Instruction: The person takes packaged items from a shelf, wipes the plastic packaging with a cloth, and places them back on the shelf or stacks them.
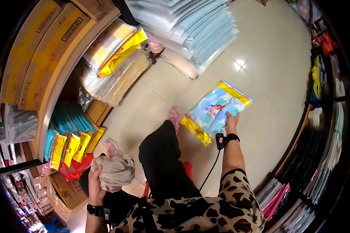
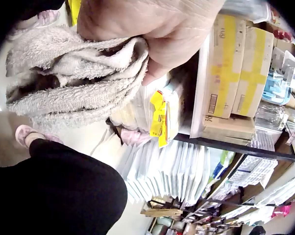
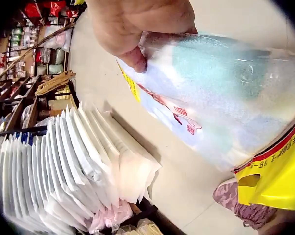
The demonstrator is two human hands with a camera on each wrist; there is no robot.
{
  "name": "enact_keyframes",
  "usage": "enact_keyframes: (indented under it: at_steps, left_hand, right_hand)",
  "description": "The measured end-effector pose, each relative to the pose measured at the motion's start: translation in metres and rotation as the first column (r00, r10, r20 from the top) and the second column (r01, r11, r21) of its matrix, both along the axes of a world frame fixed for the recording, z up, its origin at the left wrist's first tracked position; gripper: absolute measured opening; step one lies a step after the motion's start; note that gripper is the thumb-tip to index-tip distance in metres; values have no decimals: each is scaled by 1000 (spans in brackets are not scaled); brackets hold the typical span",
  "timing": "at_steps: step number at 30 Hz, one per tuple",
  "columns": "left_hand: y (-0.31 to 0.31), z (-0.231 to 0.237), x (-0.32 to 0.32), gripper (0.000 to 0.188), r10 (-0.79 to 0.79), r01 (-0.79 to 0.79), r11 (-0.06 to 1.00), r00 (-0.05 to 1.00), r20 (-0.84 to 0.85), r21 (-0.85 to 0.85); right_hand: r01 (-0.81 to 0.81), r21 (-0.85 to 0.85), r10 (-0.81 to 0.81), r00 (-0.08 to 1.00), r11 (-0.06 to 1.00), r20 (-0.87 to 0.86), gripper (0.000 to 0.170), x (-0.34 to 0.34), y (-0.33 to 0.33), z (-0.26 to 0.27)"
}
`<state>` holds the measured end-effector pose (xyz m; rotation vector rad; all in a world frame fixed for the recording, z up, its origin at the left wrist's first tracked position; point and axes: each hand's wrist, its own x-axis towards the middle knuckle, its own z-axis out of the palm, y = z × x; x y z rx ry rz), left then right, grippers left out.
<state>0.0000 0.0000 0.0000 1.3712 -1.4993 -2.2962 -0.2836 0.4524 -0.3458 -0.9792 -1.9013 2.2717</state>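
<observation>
My left hand point(image 1: 96, 183) grips a bunched grey-beige terry cloth point(image 1: 114, 173), held out over the lap. In the left wrist view the cloth point(image 2: 79, 83) hangs in thick folds below the curled fingers. My right hand point(image 1: 232, 123) holds a flat plastic package point(image 1: 216, 106) by its right side, the thumb lying on its front. The package has a blue and white patterned filling, red lettering and yellow bands at both ends. Up close in the right wrist view, the clear wrap of the package point(image 3: 221, 93) shines, and its yellow header point(image 3: 272, 181) has a hang hole.
A tall stack of pale blue packs point(image 1: 198, 31) stands on the tiled floor ahead. At left, a shelf carries cardboard boxes point(image 1: 46, 58), wrapped packs point(image 1: 116, 66) and teal packs with yellow headers point(image 1: 72, 132). A rack with hanging goods point(image 1: 322, 128) curves along the right.
</observation>
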Motion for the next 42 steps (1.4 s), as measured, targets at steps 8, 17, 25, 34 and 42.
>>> enact_keyframes:
  at_steps: [8, 17, 25, 34, 42]
  left_hand:
    - [4, -4, -1, 38, 3, 0, 999, 998, -57, 50]
    - [3, 3, 37, 41, 28, -20, 998, 991, -131, 65]
    - [-23, 15, 68, 36, 138, -108, 987, 951, -277, 121]
    - [-70, -11, 82, 29, 290, -200, 945, 879, -380, 259]
    - [-110, -53, 67, 23, 418, -286, 896, 803, -425, 340]
  right_hand:
    - [-15, 406, -58, 984, 914, 168, 77, 21, 29, -10]
    - [-198, -158, 228, 952, 967, 203, 39, 9, 24, 86]
    - [-562, -114, 520, 812, 819, -265, 28, -77, -80, 318]
    - [-914, -43, 848, 391, 403, -358, 24, -76, -310, 356]
    - [-775, -50, 777, 627, 630, 57, 46, -88, -462, 241]
